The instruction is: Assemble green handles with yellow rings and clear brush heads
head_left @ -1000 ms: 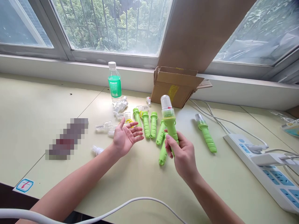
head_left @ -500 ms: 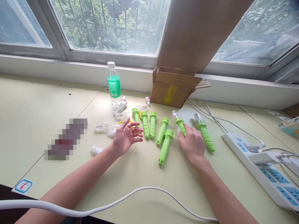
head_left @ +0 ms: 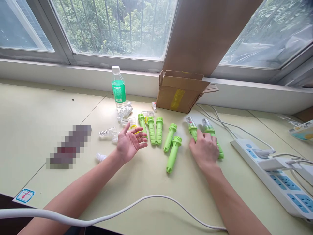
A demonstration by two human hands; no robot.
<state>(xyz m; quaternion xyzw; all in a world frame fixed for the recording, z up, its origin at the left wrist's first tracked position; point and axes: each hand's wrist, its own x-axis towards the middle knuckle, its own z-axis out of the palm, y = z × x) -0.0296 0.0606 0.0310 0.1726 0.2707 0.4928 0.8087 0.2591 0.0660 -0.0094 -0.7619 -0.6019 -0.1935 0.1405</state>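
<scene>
My right hand (head_left: 204, 148) lies palm down over two green handles with clear caps, one (head_left: 192, 127) under my fingers and a second (head_left: 209, 129) just to its right; its fingers are curled over them. My left hand (head_left: 130, 142) hovers palm up, fingers spread, holding nothing, near a row of uncapped green handles (head_left: 152, 129). Two more green handles (head_left: 173, 153) lie between my hands. Clear plastic caps (head_left: 109, 132) are scattered left of the row.
A green-labelled water bottle (head_left: 118, 88) and an open cardboard box (head_left: 179, 93) stand by the window sill. A white power strip (head_left: 274, 178) with plugs lies at the right. A white cable (head_left: 122, 213) crosses the near table edge. A blurred patch (head_left: 70, 145) lies at left.
My right hand brought the capped green handle down from mid-air and laid it on the table beside the other capped one. My left hand stayed put, open.
</scene>
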